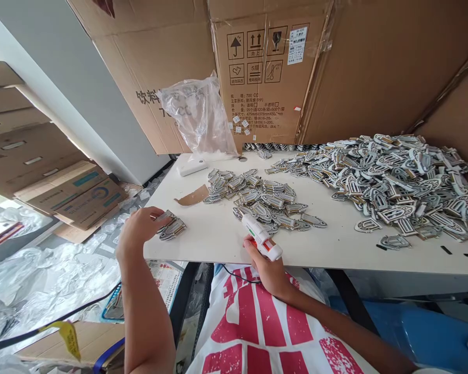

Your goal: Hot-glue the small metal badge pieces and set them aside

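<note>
My right hand (265,266) is wrapped round a white hot glue gun (260,236) with a red trigger, held tilted over the table's front edge. Its nozzle points up and left, at the near side of a loose pile of flat white-and-grey arched pieces (271,200). At the table's left edge, my left hand (140,228) has its fingers closed on an arched piece (163,217) at a small stack of the same pieces (173,228). The fingertips are partly hidden there.
A large heap of arched pieces (405,182) covers the table's right side. Behind stand tall cardboard boxes (265,78) and a clear plastic bag (198,114). A torn brown scrap (193,196) and a white box-like object (192,168) lie at the left. Black strips (446,250) sit front right.
</note>
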The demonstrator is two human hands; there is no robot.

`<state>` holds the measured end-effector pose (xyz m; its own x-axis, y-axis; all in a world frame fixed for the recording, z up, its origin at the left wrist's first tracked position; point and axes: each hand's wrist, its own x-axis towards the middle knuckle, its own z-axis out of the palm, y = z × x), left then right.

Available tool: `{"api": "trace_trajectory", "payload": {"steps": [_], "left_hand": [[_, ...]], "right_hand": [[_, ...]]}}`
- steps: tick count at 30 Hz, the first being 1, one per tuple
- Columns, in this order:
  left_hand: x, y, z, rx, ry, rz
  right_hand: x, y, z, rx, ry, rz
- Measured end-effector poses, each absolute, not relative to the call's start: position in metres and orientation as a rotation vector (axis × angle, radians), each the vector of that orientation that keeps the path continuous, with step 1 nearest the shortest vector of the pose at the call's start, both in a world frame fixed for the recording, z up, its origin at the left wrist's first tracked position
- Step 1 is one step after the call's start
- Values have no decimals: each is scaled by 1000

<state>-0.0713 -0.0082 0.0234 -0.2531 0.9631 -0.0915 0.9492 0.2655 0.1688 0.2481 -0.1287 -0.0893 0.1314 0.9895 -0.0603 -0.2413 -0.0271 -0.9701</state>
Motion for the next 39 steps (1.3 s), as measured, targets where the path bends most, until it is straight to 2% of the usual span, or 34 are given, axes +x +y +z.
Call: {"api": "trace_trajectory", "payload": {"steps": [7,17,25,39], "left_hand": [[-68,-8,23,1800,2407,232],[-71,-9,21,1844,2383,200],[-78,-5,10,2347,2057,361],[-81,5,-7,2432,2042,279]], "right_hand": [[247,-128,-89,-1130,-909,1242],[247,-128,-87,-1123,-904,1256],[247,-128,-87,-1126,-894,1253],[248,-128,-90,-1104,-903,1259]]}}
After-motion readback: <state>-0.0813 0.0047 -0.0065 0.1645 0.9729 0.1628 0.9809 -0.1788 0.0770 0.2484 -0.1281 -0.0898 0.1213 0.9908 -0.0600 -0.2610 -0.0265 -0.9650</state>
